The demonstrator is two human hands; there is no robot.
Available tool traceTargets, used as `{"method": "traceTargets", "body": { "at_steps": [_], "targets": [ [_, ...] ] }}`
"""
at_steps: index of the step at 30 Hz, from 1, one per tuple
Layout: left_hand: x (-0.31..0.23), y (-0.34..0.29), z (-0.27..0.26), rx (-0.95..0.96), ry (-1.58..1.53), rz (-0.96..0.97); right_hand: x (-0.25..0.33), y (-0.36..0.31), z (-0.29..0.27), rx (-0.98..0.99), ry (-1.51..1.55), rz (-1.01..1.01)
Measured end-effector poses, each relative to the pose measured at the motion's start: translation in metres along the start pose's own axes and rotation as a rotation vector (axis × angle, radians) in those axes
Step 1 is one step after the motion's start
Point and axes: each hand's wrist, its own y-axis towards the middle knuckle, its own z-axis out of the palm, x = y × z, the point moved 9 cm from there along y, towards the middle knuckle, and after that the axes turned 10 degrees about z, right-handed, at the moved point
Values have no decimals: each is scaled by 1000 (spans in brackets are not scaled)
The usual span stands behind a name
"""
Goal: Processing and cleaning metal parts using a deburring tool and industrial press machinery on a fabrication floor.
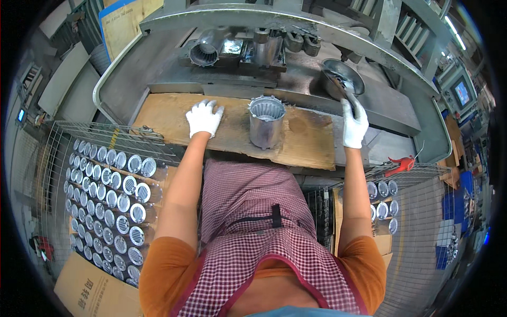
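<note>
Bench (153, 66): grey metal. Stained brown board (314, 140) laid along the front. On the board: one metal cylinder (265, 132), upright, open end up; gloved left hand (203, 119), palm down. Right rear: one metal bowl (342, 65).

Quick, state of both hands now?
Left hand: open, resting on the brown board.
Right hand: closed on a thin stick at the metal bowl.

I'm on one head feed: left fisheye, worn on the person's head, looking steeply down and forward. Apron (243, 232) fills near centre, close in; mid-frame hits the near edge of the cardboard sheet (232, 127); grey beam (253, 13) crosses far. Straight edges bow.
</note>
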Motion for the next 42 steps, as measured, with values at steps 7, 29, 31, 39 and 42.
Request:
{"method": "traceTargets", "body": {
  "at_steps": [7,29,31,39,42],
  "targets": [
    [2,0,1,8,-20,4,105,26,93,168,14,-234],
    [-2,-8,-28,-162,-738,-181,-15,116,-4,-41,-296,45],
    [-42,-11,-35,-91,-911,-50,-32,104,-10,17,-352,76],
    [-150,-43,-95,-37,-539,362,-72,43,-38,115,-679,235],
    [-183,-81,-141,-305,-292,691,-49,6,-53,23,-420,66]
  ]
}}
